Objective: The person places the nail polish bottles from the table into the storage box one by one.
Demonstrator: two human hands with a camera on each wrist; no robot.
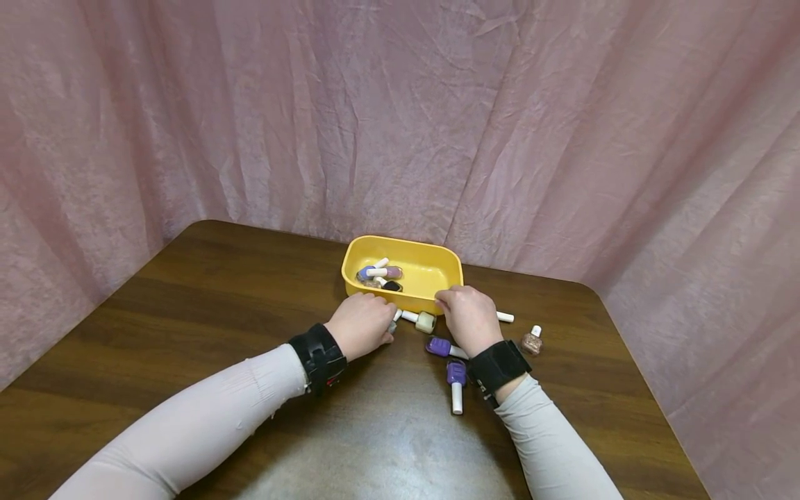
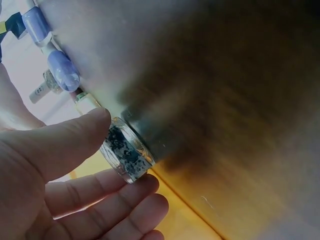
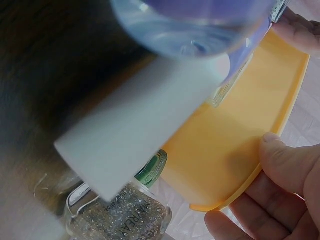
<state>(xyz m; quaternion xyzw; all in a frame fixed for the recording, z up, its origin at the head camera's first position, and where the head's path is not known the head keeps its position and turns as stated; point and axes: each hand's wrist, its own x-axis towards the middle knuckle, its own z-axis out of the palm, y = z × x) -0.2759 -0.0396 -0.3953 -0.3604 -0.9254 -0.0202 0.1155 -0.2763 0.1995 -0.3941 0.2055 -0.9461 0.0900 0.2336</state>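
Observation:
In the head view, my left hand point(image 1: 362, 325) is at the near left side of a yellow plastic bin point(image 1: 431, 276). The left wrist view shows its thumb and fingers holding a clear nail polish bottle point(image 2: 127, 152) with dark flakes, low over the table. My right hand point(image 1: 470, 318) pinches the rim at the bin's near right corner. Its thumb point(image 3: 282, 160) lies on one side of the wall, with fingers on the other. A pale cream nail polish bottle point(image 1: 426, 322) lies between the hands, just in front of the bin.
Several nail polish bottles lie inside the bin, among them a mauve one point(image 1: 394, 272). Two purple bottles point(image 1: 439, 346) lie near my right wrist. Farther right is a glitter bottle point(image 1: 532, 342), and a white cap point(image 1: 505, 317) shows past my right hand. A pink curtain point(image 1: 400, 125) hangs behind the table.

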